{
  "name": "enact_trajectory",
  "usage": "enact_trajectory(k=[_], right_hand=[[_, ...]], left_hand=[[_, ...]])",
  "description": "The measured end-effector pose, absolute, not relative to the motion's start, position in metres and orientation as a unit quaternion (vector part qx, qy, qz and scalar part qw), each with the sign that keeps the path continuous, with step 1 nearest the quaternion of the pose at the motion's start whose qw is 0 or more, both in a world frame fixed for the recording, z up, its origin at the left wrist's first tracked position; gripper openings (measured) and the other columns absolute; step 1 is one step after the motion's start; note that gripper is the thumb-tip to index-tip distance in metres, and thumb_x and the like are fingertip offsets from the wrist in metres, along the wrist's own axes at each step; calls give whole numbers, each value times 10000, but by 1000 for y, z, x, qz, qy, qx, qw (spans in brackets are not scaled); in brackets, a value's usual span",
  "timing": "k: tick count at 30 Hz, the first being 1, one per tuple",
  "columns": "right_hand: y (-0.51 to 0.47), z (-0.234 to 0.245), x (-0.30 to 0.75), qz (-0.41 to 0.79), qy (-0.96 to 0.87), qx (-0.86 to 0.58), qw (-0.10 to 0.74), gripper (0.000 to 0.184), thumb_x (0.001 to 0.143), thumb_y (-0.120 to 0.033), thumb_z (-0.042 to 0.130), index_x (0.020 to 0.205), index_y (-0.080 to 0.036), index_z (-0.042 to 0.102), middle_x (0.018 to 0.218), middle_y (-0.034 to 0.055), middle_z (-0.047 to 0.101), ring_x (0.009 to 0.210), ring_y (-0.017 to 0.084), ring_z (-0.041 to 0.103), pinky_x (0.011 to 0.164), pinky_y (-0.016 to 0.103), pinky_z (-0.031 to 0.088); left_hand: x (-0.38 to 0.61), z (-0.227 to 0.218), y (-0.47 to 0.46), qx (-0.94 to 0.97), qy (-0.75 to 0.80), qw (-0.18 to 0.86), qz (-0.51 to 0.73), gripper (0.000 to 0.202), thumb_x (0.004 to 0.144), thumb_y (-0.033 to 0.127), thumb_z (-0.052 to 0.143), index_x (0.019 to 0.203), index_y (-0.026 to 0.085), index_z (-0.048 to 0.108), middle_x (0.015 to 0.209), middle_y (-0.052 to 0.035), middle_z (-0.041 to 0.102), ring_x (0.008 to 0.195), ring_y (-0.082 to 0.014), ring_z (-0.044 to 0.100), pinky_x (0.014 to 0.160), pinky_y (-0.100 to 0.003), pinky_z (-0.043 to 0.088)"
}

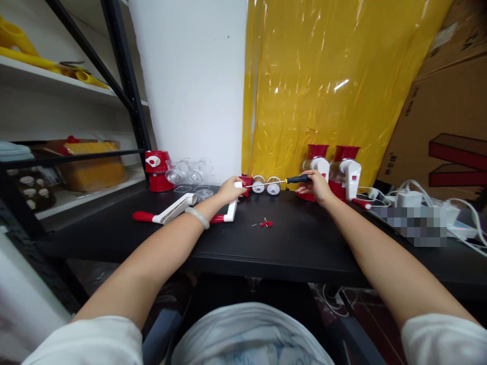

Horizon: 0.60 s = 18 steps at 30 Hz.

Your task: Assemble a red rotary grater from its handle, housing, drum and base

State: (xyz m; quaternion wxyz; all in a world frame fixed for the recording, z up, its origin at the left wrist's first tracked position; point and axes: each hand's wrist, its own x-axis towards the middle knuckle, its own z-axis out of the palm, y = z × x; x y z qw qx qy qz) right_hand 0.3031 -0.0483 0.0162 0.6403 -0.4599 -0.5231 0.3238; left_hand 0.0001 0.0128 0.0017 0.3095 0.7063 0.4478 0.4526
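Note:
My left hand (229, 190) is closed round the top of a white crank handle (232, 208) with a red grip, held upright on the black table (304, 248) against a small red part (246, 182). In my right hand (316, 186) is a screwdriver (292, 180) with a black and yellow handle. Its shaft points left, and the tip meets the crank's top end. A second white crank handle (167, 214) with a red grip lies flat to the left. Small screws and a red bit (266, 223) lie on the table between my arms.
Two red and white grinder bodies (344, 170) stand at the back right before yellow plastic sheeting (327, 81). Another red body (158, 170) with clear drums (190, 172) stands at the back left. White cables and chargers (418, 203) lie right. Metal shelving (76, 152) stands left, cardboard boxes (449, 116) right.

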Motion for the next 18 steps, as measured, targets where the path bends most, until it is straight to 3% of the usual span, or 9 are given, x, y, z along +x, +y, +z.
enact_trajectory(k=[4, 18], right_hand=[[-50, 17, 302, 312, -531, -470, 632, 174, 783, -318, 490, 926, -221, 471, 535, -49, 579, 418, 152, 621, 407, 232, 475], [-50, 8, 298, 293, -592, -464, 591, 356, 758, -557, 624, 812, -233, 489, 447, -51, 556, 397, 156, 586, 395, 244, 455]], left_hand=[[0, 0, 15, 707, 445, 309, 454, 316, 645, 146, 734, 884, 178, 530, 681, 10, 639, 567, -139, 642, 527, -216, 497], [2, 1, 8, 725, 436, 294, 445, 283, 662, 167, 730, 883, 180, 554, 656, 17, 634, 548, -127, 621, 518, -206, 477]])
